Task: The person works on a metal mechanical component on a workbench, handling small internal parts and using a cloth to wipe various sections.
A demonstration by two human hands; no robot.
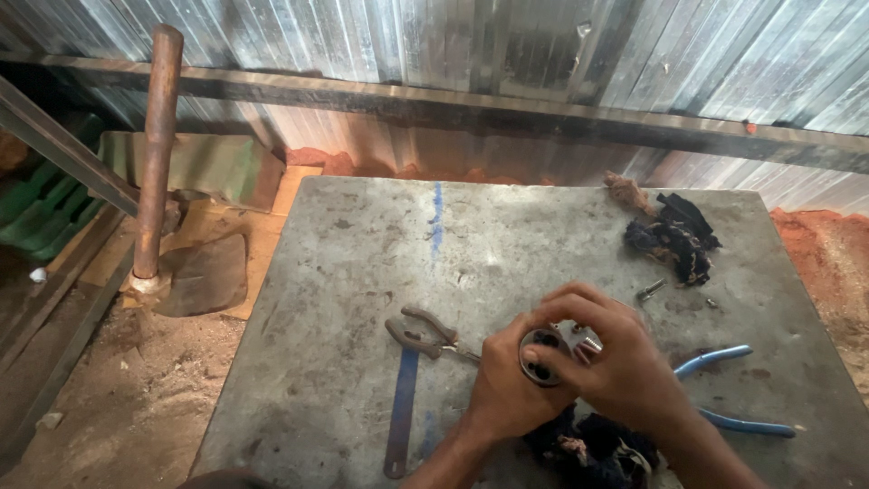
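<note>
Head view, looking down at a grey stone counter (362, 263) set against a corrugated metal wall.

Near edge, a little right of centre: both hands closed around one small round metal part (540, 355), dark-faced, with a shiny silvery end poking out to the right. Left hand (507, 385) wrapped under and behind the part from the near-left, fingers curled shut on its body. Right hand (620, 358) coming over from the right, thumb and fingertips pinched on the rim and the silvery end. Held just above the counter, not resting on it as far as can be told. Round face turned toward the camera, long axis running roughly from near-left to far-right, so the open face lies between the two thumbs. Equally near both hands; gripped by each.

Just left of the hands: rusty pliers (424, 333) lying flat, handles pointing far-left, jaws toward the left hand. Under them a flat blue-painted metal strip (401, 407) running near to far.

Right of the hands: blue-handled pliers (724, 389), partly hidden by the right wrist.

Near, under the forearms: dark rag (588, 448). Far right: another heap of dark rags (674, 237), a small bolt (650, 290) beside it.

Off the counter, left: rusty pipe (156, 154) standing upright on the dirt floor.
</note>
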